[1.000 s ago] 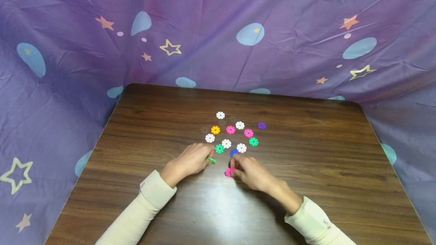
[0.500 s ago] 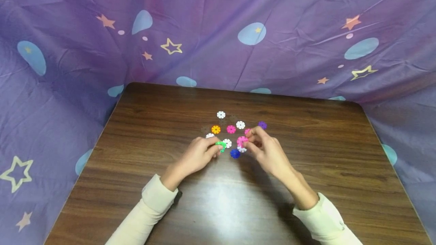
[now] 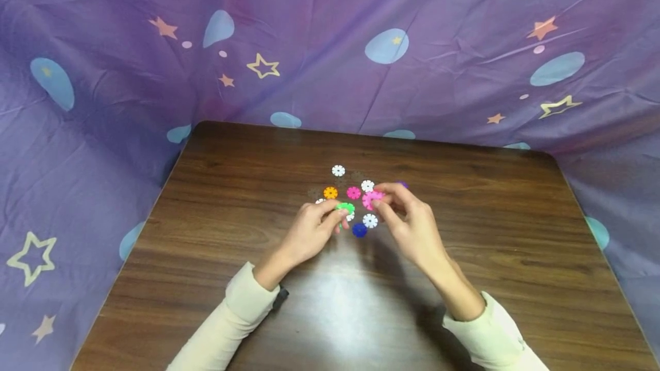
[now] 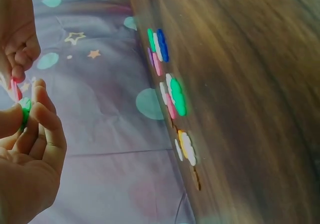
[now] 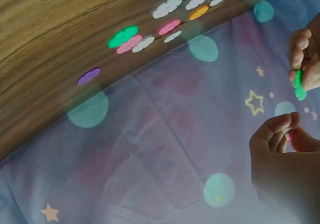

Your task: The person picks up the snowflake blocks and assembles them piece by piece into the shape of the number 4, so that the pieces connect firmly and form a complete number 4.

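Between thumb and fingers, my left hand (image 3: 309,228) pinches a bright green notched disc (image 3: 345,208), a flat snowflake-shaped building piece. My right hand (image 3: 415,222) pinches a pink notched disc (image 3: 370,200) by its edge. Both hands are raised above the table, and the discs face each other with a small gap in the head view. In the left wrist view the green disc (image 4: 25,109) sits just below the pink disc (image 4: 15,89). Fingers hide most of the pink disc (image 5: 289,135) in the right wrist view.
Loose discs lie beneath the hands on the wooden table (image 3: 232,188): a blue disc (image 3: 360,229), an orange disc (image 3: 330,192), another pink disc (image 3: 353,192), a purple disc (image 5: 89,76) and several white ones. Brown discs blend into the wood. A purple patterned cloth (image 3: 330,44) hangs behind.
My right hand has lifted the pink disc from near the front and carried it away from me. My left hand has raised the green disc and turned it flatter, towards the pink one.
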Demonstrator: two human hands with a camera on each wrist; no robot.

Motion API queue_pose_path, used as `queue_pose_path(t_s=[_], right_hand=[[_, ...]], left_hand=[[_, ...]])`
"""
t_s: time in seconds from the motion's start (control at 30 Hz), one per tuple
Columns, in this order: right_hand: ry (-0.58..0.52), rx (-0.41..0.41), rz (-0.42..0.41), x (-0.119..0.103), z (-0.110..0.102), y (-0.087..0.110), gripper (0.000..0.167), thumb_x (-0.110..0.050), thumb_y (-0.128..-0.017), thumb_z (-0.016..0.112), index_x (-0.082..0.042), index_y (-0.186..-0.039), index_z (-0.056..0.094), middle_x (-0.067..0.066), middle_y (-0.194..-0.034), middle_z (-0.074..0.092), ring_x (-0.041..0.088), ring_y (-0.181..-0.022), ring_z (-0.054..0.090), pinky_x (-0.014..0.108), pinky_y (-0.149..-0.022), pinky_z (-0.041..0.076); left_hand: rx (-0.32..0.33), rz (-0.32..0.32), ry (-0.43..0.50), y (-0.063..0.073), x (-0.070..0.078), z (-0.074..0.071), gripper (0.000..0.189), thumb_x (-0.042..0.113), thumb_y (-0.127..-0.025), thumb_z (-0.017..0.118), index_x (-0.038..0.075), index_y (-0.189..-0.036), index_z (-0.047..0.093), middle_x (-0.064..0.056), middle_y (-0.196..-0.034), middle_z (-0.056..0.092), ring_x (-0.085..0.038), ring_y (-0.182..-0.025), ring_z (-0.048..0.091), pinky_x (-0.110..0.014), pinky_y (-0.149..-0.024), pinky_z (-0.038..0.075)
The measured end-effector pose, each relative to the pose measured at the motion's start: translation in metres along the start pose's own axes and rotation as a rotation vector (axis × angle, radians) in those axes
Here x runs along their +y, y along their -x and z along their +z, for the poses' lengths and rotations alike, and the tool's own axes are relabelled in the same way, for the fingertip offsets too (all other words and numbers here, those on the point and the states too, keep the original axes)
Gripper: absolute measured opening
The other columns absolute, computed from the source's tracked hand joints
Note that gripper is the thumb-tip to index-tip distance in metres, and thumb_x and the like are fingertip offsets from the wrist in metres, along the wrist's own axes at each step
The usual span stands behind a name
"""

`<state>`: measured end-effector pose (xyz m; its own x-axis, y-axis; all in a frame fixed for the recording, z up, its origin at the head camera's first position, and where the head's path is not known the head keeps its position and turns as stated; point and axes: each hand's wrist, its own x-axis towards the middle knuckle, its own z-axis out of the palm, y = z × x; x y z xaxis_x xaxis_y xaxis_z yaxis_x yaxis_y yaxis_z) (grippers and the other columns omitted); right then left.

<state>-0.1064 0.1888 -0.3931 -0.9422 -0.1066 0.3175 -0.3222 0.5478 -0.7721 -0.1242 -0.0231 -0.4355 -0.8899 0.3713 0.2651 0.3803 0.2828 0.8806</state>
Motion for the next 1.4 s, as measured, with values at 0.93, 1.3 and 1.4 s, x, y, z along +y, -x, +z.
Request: queue_pose_path(t_s=[0.93,1.3,1.4], right_hand=[[0.06,-0.03,-0.019,-0.007,0.0,0.007,0.022,-0.011,-0.097,0.07,-0.008,-0.119,0.072,-0.002,-0.084,0.076,0.008,-0.076,0.068,0.024,-0.08,0.061],[-0.01,-0.063,0.017,-0.005,0.005,0.009,0.02,-0.009,-0.098,0.067,-0.007,-0.118,0.07,0.005,-0.082,0.077,0.02,-0.068,0.072,0.024,-0.064,0.059],[-0.026,-0.067,0.026,-0.005,0.006,0.009,0.017,-0.009,-0.098,0.067,-0.007,-0.115,0.071,0.006,-0.081,0.077,0.023,-0.067,0.073,0.024,-0.062,0.059]], left_hand=[[0.035,0.141,-0.109,-0.002,0.009,0.011,0.014,0.013,-0.104,0.061,0.008,-0.094,0.07,-0.002,-0.077,0.073,-0.017,-0.066,0.067,-0.018,-0.055,0.05],[0.05,0.203,-0.149,0.0,0.006,0.012,0.015,0.01,-0.102,0.062,0.006,-0.09,0.068,-0.005,-0.074,0.073,-0.01,-0.064,0.065,-0.015,-0.06,0.054],[0.056,0.214,-0.159,0.0,0.004,0.012,0.016,0.01,-0.102,0.062,0.006,-0.087,0.067,-0.005,-0.073,0.072,-0.01,-0.063,0.065,-0.015,-0.059,0.053]])
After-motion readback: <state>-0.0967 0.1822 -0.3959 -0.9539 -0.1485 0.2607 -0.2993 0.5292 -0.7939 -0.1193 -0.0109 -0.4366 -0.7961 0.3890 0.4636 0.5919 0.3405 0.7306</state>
